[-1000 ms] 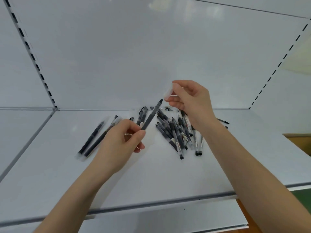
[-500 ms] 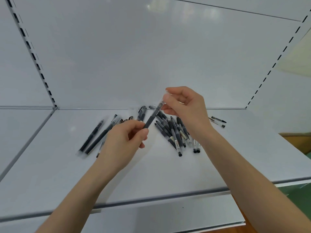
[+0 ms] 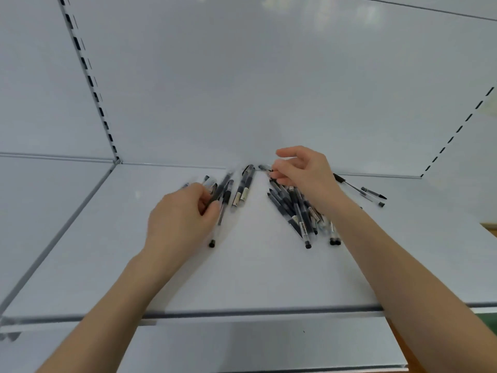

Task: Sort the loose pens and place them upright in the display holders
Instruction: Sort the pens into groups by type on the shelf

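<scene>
Sorting has barely begun: black pens point(image 3: 294, 211) lie loose on the shelf point(image 3: 255, 278), no holders visible. At ten o'clock, left hand point(image 3: 180, 219) closes on one pen point(image 3: 218, 196); right hand point(image 3: 304, 170) pinches something small.

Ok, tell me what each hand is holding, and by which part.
Left hand grips a pen near its middle. Right hand hovers over the pile; whether it pinches anything cannot be told.
</scene>
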`<state>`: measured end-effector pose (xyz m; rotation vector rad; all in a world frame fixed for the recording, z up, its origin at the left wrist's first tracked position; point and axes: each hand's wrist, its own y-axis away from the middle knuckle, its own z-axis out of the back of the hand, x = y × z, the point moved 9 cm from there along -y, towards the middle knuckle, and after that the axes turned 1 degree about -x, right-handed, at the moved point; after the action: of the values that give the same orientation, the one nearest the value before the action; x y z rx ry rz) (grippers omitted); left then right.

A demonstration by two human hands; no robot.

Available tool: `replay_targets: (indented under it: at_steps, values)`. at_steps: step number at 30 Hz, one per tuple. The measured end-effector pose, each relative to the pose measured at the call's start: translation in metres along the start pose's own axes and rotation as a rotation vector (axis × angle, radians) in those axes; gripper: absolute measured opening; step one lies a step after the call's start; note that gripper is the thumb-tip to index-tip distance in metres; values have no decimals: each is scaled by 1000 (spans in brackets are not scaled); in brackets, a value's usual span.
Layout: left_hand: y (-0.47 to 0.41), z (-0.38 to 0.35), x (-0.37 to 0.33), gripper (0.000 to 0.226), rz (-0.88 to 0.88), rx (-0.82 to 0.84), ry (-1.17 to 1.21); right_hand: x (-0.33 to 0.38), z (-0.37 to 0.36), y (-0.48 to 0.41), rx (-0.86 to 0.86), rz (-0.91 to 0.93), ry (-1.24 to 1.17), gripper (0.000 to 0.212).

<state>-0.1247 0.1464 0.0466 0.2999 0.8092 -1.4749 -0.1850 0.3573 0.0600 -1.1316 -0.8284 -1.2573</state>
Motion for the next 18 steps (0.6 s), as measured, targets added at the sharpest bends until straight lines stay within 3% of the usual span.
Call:
replay_targets:
  at_steps: [3,8,11,14,18]
  values:
    - [-6,1,17,17,23,4,-267,-12,9,-16,-12,23,322,12]
    - [-12,-4,16,29,13,38,-398,-16,-5,-29,74,64,602,13]
    - [-18,-13,-11,29,-90,46,-357,-15,-14,-39,103,83,674,13]
    - [-26,-41,-34,33,-170,166,-400,-14,-20,-50,122,76,675,14]
    - [-33,-62,-37,28,-169,221,-476,-10,-27,-62,122,98,646,13]
